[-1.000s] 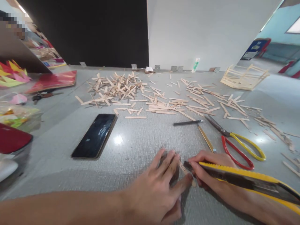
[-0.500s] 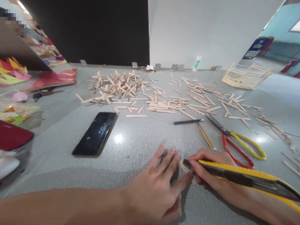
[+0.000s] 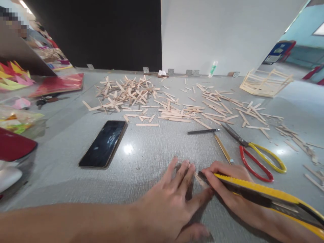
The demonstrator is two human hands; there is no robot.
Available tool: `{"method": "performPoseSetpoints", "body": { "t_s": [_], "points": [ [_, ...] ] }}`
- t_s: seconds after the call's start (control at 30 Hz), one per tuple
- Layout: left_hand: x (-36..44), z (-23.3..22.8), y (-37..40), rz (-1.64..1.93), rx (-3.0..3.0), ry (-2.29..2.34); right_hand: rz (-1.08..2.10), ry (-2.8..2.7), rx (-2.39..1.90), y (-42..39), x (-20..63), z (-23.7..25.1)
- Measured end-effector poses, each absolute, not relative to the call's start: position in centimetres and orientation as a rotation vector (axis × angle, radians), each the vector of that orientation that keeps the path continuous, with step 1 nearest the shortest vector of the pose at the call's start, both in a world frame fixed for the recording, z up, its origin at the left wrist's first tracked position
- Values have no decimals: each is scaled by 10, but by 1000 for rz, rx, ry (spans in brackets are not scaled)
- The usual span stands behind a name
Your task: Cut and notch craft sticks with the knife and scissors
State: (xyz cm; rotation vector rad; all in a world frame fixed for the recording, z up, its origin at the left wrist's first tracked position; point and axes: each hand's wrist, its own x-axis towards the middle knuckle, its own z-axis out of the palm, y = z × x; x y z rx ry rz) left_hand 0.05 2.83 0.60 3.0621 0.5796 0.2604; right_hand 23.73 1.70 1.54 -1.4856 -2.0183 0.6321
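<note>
– was the cutter [image 3: 253, 192] gripped by the right hand [image 3: 225, 168]?
– in the head view, yes: the right fingers were closed about its blade end, and the yellow handle was laid back above the forearm. nothing was seen to be clasped by the left hand [image 3: 169, 199]; its fingers were spread, palm down, on the table [image 3: 146, 148].

– and where was the stick [image 3: 199, 179] placed?
– it was held down on a slant between the two hands, part of it left bare at the cutter's tip. small dark marks could be made out on it; whether any cut had been made could not be told.

– what had just been changed?
– a moment earlier the stick's rounded end was left showing. then the left finger nearest the cutter was slid toward the right fingertips, and that end was hidden. the left thumb, blurred, was stretched farther out. the cutter's tip was hardly shifted.

– what was to be read from that?
– a re-set hold, it was judged: the stick seemed to be steadied closer to the blade, so more care was called for.

– was anything left nearby?
– a pencil [image 3: 222, 148] and scissors [image 3: 243, 143] were laid just beyond the right hand; loose sticks [image 3: 128, 92] were heaped farther back.
</note>
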Motion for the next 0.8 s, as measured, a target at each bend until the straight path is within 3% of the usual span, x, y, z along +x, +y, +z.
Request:
{"method": "performPoseSetpoints", "body": {
  "t_s": [0.8],
  "points": [
    [1,6,30,291,3079,509,721,-2166,-1306,20,236,14]
  ]
}}
